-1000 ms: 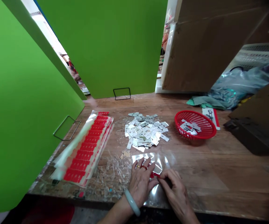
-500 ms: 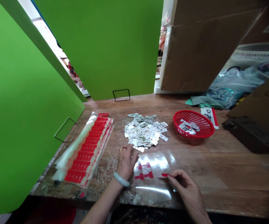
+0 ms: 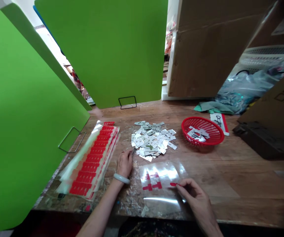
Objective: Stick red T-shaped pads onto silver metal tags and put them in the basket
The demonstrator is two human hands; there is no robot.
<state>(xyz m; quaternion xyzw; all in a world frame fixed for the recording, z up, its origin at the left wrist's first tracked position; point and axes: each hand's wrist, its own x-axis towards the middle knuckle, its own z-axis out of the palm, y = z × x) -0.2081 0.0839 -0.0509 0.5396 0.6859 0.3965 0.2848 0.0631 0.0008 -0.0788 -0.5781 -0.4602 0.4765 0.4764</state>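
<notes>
My left hand (image 3: 125,163), with a pale bangle at the wrist, is closed on a small metal piece at the lower left edge of a heap of flat metal pieces (image 3: 154,138). My right hand (image 3: 193,194) pinches a small red piece (image 3: 173,184) between thumb and fingertips. Beneath it lies a clear plastic sheet (image 3: 164,171) with several red T-shaped pieces (image 3: 157,185) on its left part. Left of the heap rests a stack of clear sheets with rows of red shapes (image 3: 92,161).
A red basket (image 3: 221,138) at the right holds some metal pieces. Green panels (image 3: 119,49) and a cardboard box (image 3: 201,56) stand behind. A dark object (image 3: 260,141) sits at the far right, near a red-edged card (image 3: 218,121).
My left hand has moved left and slightly up, off the clear sheet's edge, and now grips a metal piece. My right hand still holds the red piece in almost the same place.
</notes>
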